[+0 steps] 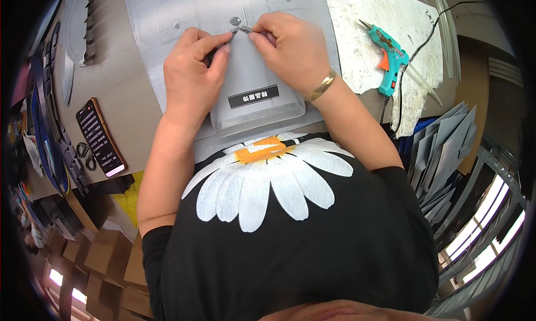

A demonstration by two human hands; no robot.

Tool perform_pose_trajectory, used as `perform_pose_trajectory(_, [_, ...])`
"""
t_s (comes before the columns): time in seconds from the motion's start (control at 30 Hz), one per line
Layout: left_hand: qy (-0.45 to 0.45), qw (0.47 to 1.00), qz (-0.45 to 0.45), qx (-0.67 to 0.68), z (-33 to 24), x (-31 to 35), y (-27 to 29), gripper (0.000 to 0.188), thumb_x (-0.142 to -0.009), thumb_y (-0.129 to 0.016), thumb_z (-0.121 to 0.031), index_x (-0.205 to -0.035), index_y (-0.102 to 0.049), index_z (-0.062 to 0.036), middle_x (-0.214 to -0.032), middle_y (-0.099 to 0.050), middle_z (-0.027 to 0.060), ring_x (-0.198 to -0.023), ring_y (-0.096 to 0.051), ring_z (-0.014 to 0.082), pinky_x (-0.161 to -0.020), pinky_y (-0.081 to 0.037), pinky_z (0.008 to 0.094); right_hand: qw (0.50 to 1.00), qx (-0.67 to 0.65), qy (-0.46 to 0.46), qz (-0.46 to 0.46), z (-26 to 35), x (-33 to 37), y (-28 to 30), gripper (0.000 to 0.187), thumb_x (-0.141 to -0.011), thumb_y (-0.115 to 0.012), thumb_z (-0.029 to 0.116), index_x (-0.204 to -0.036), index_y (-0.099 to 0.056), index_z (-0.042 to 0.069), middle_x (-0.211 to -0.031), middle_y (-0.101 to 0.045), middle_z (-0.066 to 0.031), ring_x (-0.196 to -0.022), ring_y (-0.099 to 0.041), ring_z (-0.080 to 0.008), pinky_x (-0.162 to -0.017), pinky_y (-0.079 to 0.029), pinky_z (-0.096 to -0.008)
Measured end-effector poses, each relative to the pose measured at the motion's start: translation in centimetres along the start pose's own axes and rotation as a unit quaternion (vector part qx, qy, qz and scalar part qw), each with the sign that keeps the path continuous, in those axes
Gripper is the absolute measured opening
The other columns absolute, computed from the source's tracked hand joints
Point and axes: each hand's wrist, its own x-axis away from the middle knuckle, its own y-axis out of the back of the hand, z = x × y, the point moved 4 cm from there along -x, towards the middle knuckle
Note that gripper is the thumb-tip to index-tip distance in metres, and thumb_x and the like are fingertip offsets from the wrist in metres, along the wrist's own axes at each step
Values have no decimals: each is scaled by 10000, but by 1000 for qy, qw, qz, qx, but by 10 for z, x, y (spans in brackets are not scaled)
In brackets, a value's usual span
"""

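Observation:
A flat, see-through plastic pouch or case (257,115) lies in front of me, narrower at its far end, with a black label (253,97) near its close end. At its far end my left hand (192,69) and my right hand (296,50) come close together. Thumb and forefinger of each pinch a short dark cord-like strip (241,29), with a small gap between the fingertips. The curled fingers hide the strip's ends. Just beyond it is a round dark spot (235,21), perhaps a hole or stud. A gold bracelet (322,86) circles my right wrist.
Under the pouch lies a grey sheet (151,36) with raised outlines. To the right, a teal glue gun (389,58) with a black cable rests on a stained white sheet (357,78). A phone (101,136) and black scissors (85,155) lie left. Grey panels (441,148) stand at right.

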Motion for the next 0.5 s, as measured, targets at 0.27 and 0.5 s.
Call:
perform_pose_trajectory(0.27, [-16, 1000, -4, 2, 5, -1, -2, 206, -800, -720, -27, -999, -772, -48, -781, -611, 73, -637, -573, 173, -603, -472, 303, 999, 23, 8, 28, 2, -2, -1, 110, -858, -677, 180, -851, -638, 77, -730, -656, -105, -671, -649, -300, -606, -504, -399])
perform_pose_trajectory(0.5, [-17, 1000, 14, -9, 4, 0, -2, 238, -850, -717, -24, -1080, -767, -61, -816, -608, 18, -691, -531, 81, -634, -443, 229, 995, 63, -27, 78, 3, -5, -4, 150, -887, -643, 235, -950, -662, 100, -834, -706, -115, -761, -691, -323, -676, -546, -438])
